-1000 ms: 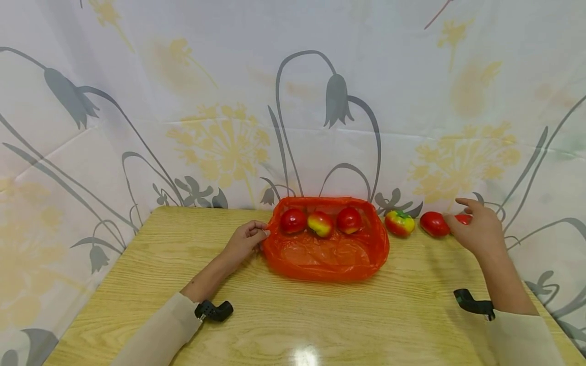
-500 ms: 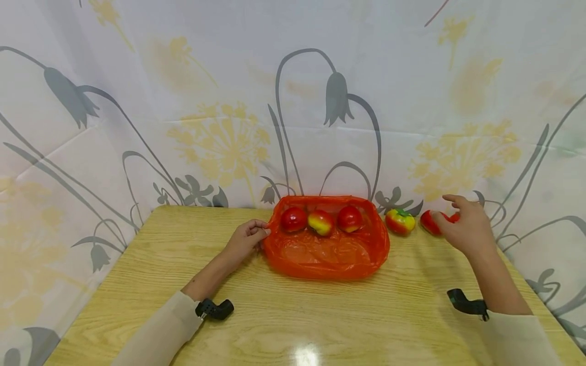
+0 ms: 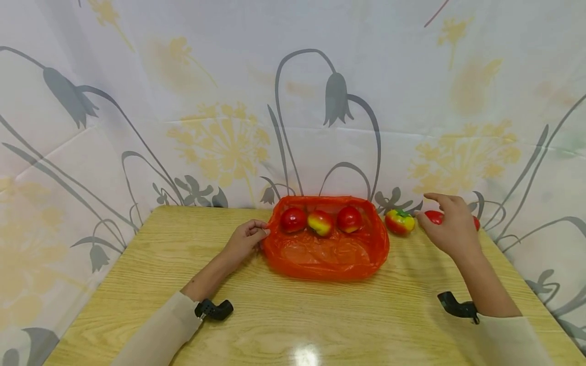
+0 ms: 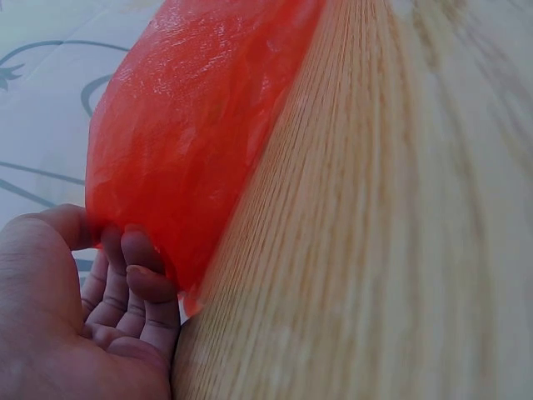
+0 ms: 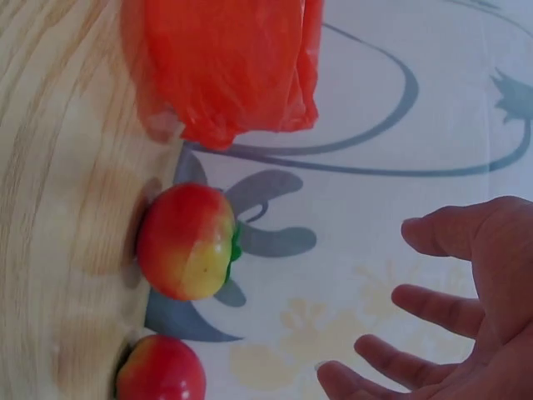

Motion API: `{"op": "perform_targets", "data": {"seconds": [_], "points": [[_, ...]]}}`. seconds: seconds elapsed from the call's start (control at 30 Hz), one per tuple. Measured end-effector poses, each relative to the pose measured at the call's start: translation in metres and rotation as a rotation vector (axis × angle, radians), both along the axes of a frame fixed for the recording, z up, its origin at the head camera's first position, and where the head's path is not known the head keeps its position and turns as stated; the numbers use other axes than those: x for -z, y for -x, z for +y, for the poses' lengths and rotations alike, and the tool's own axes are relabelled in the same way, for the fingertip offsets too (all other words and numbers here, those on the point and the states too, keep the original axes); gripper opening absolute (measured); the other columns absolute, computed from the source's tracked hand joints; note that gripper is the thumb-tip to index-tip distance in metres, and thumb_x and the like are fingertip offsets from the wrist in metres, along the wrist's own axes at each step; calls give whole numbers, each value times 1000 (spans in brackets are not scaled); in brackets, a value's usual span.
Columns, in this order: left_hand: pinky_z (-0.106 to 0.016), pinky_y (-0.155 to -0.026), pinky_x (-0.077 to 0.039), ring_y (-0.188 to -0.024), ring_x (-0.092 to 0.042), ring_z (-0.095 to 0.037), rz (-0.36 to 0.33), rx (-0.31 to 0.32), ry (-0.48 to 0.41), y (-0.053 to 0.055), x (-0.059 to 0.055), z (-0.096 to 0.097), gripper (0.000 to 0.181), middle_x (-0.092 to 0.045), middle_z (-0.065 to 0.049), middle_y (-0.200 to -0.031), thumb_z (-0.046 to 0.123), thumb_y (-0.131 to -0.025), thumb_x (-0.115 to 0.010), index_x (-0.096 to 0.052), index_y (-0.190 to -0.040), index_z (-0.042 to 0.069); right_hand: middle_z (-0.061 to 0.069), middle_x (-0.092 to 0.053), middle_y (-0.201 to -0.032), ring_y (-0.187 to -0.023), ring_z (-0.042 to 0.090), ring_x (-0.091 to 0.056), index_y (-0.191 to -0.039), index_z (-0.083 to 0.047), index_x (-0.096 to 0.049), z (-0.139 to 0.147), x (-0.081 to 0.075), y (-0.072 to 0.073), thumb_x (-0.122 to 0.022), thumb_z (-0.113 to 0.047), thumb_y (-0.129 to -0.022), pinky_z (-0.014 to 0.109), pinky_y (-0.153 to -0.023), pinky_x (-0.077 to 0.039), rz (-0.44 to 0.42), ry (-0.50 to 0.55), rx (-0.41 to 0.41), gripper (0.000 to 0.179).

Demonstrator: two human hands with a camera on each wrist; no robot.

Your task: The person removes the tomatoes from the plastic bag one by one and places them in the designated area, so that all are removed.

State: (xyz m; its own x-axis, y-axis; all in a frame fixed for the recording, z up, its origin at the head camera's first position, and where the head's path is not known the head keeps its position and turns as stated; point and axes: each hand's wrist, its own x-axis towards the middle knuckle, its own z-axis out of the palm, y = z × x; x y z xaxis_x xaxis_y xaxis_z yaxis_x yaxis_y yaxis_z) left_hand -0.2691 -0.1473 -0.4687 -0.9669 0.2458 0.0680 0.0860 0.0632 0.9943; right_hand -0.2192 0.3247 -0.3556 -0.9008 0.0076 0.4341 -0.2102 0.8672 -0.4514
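An orange-red plastic bag (image 3: 320, 273) lies with its mouth spread wide near the back of the table. Inside it sit a red fruit (image 3: 293, 220), a red-and-yellow fruit (image 3: 320, 224) and another red fruit (image 3: 349, 220). My left hand (image 3: 246, 240) pinches the bag's left side between thumb and fingers, as the left wrist view shows. Fingers spread and holding nothing, my right hand (image 3: 450, 229) hovers right of a red-and-yellow fruit with a green leafy top (image 5: 187, 242). Beyond that hand, two red fruits, one of them this one (image 3: 434, 217), are partly hidden.
The wooden table (image 3: 293, 315) meets a flower-printed cloth (image 3: 220, 101) at its back edge. The leafy-topped fruit stands close to the bag's right side, and the red fruits continue the row to the right. Black wrist cameras (image 3: 215, 310) sit on both forearms.
My right hand has moved left from above the red fruits toward the leafy-topped fruit, uncovering the rightmost red fruit. My left hand and the bag look unmoved.
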Motion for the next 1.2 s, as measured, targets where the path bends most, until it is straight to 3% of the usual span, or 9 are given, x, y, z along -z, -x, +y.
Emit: {"op": "perform_targets", "data": {"seconds": [0.23,0.37,0.47,0.6,0.67,1.03,1.2], "points": [[-24,-65,-48,-71,-55,-13,4,-5,17,-1,-1,0,25,-67,4,-83,10,-105,-62,-60,-121,-8,36,-47,-139,-126,55,-45,-144,4,-57,-16,1,-3,-71,-18,-99,73,-95,-43,-1,24,-48,52],[-23,-65,-48,-71,-55,-13,-5,-7,14,-2,-1,0,26,-67,3,-83,10,-105,-62,-60,-122,-9,35,-46,-140,-122,53,-47,-143,3,-58,-23,4,-3,-73,-16,-98,70,-91,-46,7,32,-79,52],[-23,-64,-48,-70,-54,-13,-4,-9,14,-2,-1,0,26,-67,3,-83,9,-105,-62,-59,-122,-10,33,-46,-141,-109,48,-53,-143,0,-58,-28,6,0,-75,-18,-98,65,-87,-50,-4,14,-97,52],[-23,-64,-47,-70,-54,-13,3,-14,24,-2,-2,0,26,-66,3,-83,9,-104,-63,-60,-122,-10,30,-47,-140,-108,47,-56,-143,-2,-58,-34,9,2,-75,-17,-98,68,-91,-52,-24,-1,-124,51],[-23,-64,-47,-70,-53,-13,7,-13,28,-2,-2,1,26,-66,3,-82,9,-104,-63,-60,-122,-10,29,-47,-140,-119,51,-53,-142,-3,-59,-37,11,2,-75,-16,-97,72,-97,-50,-24,5,-140,50],[-23,-64,-47,-70,-54,-13,-2,-2,12,-3,-3,1,25,-66,3,-83,8,-105,-61,-59,-121,-11,21,-54,-135,-121,43,-55,-135,-4,-65,-57,21,9,-80,-8,-93,66,-98,-53,82,21,-257,45],[-22,-64,-47,-70,-54,-12,-2,-4,10,-3,-4,1,25,-66,3,-83,9,-105,-62,-59,-121,-10,21,-56,-135,-104,39,-61,-134,-1,-65,-67,25,12,-81,-8,-92,60,-89,-58,104,-5,-289,46]]}}
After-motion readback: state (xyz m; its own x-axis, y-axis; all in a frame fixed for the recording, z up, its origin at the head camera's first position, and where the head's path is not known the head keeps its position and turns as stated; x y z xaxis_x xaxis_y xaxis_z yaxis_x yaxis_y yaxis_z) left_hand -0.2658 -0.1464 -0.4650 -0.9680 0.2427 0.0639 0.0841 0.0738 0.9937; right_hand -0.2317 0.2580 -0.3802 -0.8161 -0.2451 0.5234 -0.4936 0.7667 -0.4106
